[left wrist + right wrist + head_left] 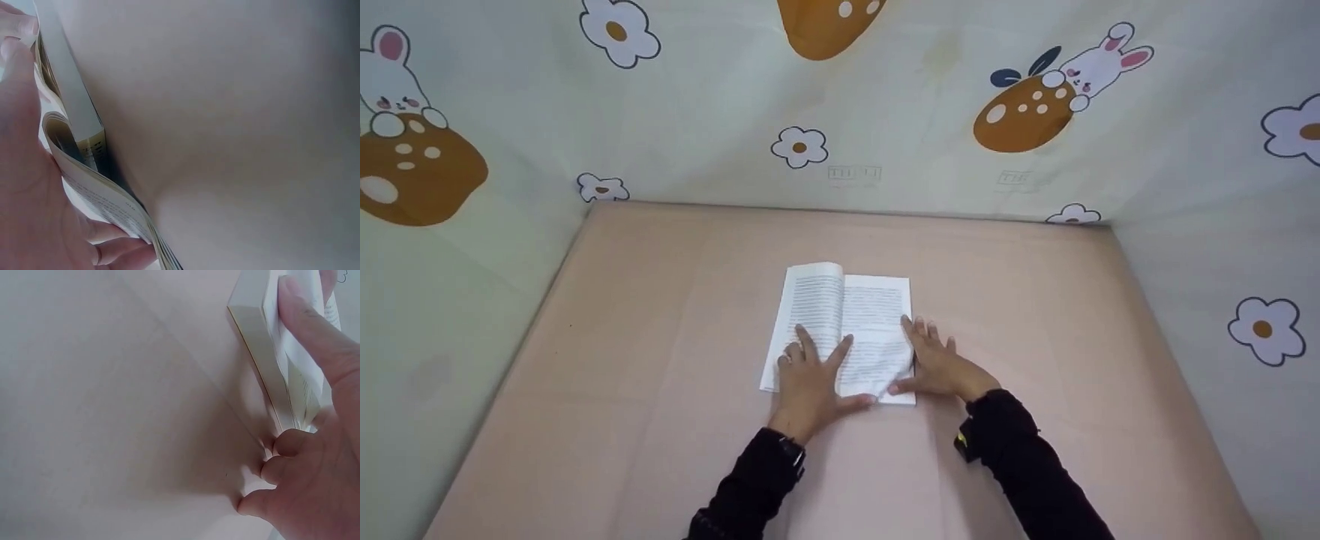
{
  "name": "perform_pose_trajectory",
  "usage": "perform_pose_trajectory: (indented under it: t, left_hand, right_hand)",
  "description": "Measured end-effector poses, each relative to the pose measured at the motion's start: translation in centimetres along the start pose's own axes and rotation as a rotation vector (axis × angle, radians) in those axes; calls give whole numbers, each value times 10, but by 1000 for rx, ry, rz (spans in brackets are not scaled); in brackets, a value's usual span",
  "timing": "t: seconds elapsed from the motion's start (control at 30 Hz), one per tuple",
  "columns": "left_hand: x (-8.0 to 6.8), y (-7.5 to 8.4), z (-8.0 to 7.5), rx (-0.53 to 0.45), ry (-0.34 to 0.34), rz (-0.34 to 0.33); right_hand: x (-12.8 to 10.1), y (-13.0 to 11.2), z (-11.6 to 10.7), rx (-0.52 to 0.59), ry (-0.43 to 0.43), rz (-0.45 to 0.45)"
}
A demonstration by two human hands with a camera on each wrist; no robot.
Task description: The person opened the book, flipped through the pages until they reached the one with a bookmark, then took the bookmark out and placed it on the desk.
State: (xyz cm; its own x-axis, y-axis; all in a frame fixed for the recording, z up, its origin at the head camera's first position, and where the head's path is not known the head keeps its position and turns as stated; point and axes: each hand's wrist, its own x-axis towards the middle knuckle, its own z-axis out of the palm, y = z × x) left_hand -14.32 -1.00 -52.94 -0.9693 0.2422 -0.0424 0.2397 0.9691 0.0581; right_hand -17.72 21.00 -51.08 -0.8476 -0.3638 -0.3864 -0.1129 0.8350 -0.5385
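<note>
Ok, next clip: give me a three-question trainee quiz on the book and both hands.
1. True or false: the open book lies on the pink tabletop.
2. Which hand lifts a curling page by its lower corner? A) left hand B) right hand
3. Fill in: the left hand presses flat on the book's ____ page.

Key: 1 true. 2 B. 3 left.

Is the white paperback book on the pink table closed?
No, the white paperback book lies open with printed pages up, the left hand pressing its left page.
</note>
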Motion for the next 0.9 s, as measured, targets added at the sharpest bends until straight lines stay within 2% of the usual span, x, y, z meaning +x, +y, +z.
perform_pose_trajectory:
  t: [0.1,0.33,0.53,0.67,0.77,0.9]
  left_hand:
    - [0,-2,0,10,-10,4]
    - [2,-1,2,31,25,8]
    - [3,1,3,77,72,8]
    - [4,3,3,28,73,12]
    - [4,4,3,-8,73,-12]
    - [5,4,2,-40,140,-23]
  right_hand:
    - [2,-1,2,-3,6,14]
    - [1,0,4,13,36,5]
    - [1,1,3,-23,6,-4]
    - [0,2,1,-33,-33,8]
    - [0,2,1,-22,-50,-4]
    - [-1,1,0,-13,-41,-2]
